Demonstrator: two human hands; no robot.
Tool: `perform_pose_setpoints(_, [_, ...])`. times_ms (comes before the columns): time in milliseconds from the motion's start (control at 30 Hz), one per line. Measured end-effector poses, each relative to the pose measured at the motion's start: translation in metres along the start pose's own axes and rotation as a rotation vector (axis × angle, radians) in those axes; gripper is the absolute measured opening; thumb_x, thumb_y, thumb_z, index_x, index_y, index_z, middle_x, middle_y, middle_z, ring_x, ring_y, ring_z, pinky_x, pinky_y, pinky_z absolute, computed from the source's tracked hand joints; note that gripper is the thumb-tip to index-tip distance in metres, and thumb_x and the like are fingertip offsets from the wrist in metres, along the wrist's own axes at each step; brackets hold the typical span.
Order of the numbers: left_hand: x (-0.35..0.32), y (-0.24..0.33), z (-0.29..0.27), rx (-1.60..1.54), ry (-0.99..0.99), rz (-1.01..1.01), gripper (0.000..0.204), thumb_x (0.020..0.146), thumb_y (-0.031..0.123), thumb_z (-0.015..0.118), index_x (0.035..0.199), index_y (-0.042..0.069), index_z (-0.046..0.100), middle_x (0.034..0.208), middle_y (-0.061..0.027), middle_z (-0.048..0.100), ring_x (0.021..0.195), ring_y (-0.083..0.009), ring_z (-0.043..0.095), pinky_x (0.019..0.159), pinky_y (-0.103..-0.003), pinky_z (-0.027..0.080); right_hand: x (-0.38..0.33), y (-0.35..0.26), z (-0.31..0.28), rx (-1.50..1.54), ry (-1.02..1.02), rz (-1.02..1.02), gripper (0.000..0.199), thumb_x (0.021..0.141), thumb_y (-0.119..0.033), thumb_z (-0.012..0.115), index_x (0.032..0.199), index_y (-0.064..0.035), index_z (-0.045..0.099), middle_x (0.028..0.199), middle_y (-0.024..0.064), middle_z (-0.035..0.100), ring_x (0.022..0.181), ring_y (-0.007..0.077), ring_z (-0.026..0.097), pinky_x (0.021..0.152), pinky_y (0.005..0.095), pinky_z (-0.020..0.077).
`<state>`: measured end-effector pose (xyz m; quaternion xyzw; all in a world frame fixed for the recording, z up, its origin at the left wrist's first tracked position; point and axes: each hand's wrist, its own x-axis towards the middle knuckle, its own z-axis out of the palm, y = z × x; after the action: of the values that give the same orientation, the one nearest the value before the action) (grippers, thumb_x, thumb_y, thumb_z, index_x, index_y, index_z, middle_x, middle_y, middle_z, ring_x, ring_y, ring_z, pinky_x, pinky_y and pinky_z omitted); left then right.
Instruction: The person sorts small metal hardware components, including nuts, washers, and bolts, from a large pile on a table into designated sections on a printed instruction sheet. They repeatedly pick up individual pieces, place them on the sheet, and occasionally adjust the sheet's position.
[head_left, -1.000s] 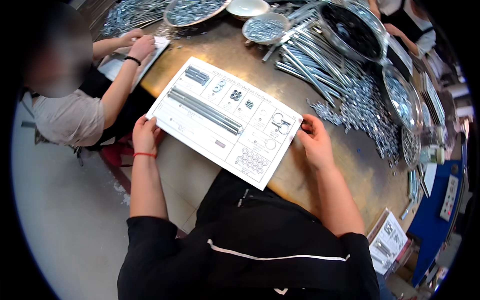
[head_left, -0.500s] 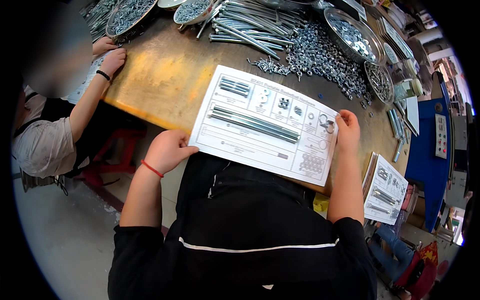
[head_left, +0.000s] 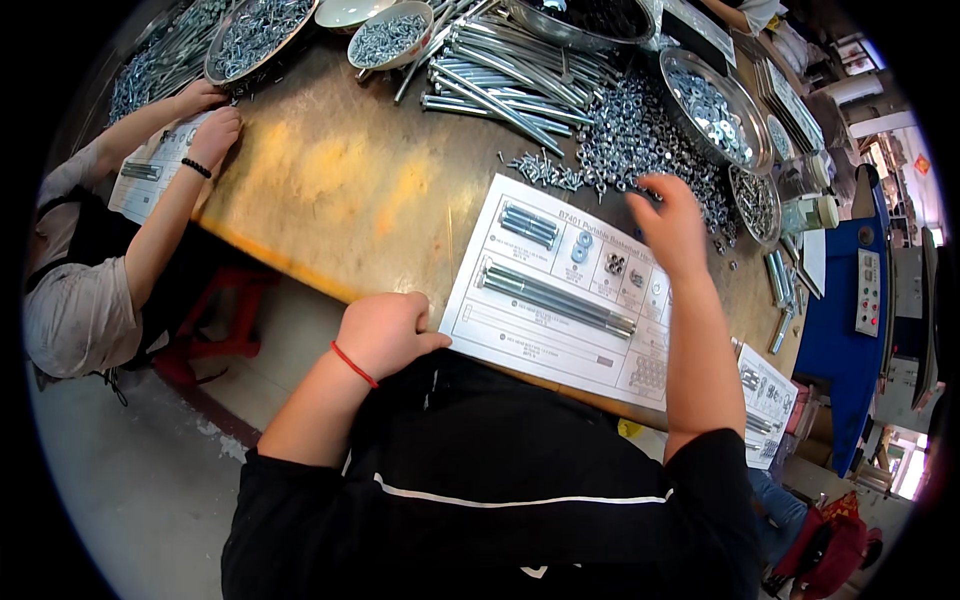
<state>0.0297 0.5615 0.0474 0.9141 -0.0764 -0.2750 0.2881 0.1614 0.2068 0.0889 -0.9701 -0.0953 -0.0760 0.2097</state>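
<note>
A white parts card (head_left: 600, 375) lies tilted at the table's near edge. It shows long bolts, washers and nuts in boxed sections; I cannot tell if they are pictures or real parts. My left hand (head_left: 388, 335), with a red cord at the wrist, pinches the card's lower left corner between thumb and fingers. Over the card's far right edge, my right hand (head_left: 672, 225) is curled beside the heap of nuts (head_left: 650, 135). Its thumb and forefinger come close together, and anything between them is too small to make out. My right forearm covers the card's right end.
Long bolts (head_left: 510, 75) are piled at the back. Bowls of screws (head_left: 392, 40) and a metal tray of washers (head_left: 712, 110) stand around the heap. Another person's hand (head_left: 215, 135) works over a similar card at left. More cards (head_left: 765, 400) lie at right near a blue machine (head_left: 850, 300).
My right hand has let go of the card's right edge and moved up to the nuts. The card has shifted rightward in view, my left hand still at its corner.
</note>
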Motion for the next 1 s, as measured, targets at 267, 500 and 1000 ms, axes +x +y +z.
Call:
perform_pose_setpoints(267, [0.030, -0.025, 0.013, -0.237, 0.540, -0.057, 0.029, 0.078, 0.030, 0.078, 0.070, 0.009, 0.059, 0.057, -0.0052, 0.057, 0.054, -0.0232, 0.058, 0.050, -0.034, 0.045, 0.105, -0.062, 0.129, -0.262, -0.044, -0.279, 0.013, 0.078, -0.015, 0.069, 0.083, -0.0038, 0.067, 0.093, 0.0115, 0.064, 0.092, 0.0327, 0.062, 0.078, 0.0439, 0.0523])
perform_pose_setpoints(500, [0.039, -0.020, 0.025, -0.341, 0.637, -0.098, 0.025, 0.082, 0.024, 0.076, 0.072, 0.009, 0.059, 0.056, -0.0027, 0.055, 0.051, -0.0157, 0.054, 0.049, -0.030, 0.042, 0.102, -0.042, 0.124, -0.133, 0.117, -0.350, 0.009, 0.084, -0.011, 0.065, 0.087, -0.0053, 0.060, 0.090, 0.0141, 0.061, 0.086, 0.0371, 0.060, 0.076, 0.0450, 0.0504])
perform_pose_setpoints(1000, [0.026, 0.041, 0.052, -0.301, 0.289, 0.509, 0.025, 0.076, -0.001, 0.076, 0.097, 0.004, 0.066, 0.081, -0.0043, 0.053, 0.062, -0.0133, 0.049, 0.059, -0.025, 0.043, -0.182, -0.041, -0.004, 0.187, -0.181, -0.096, 0.019, 0.076, -0.004, 0.074, 0.093, -0.0053, 0.065, 0.096, 0.0093, 0.063, 0.092, 0.0305, 0.059, 0.080, 0.0387, 0.0491])
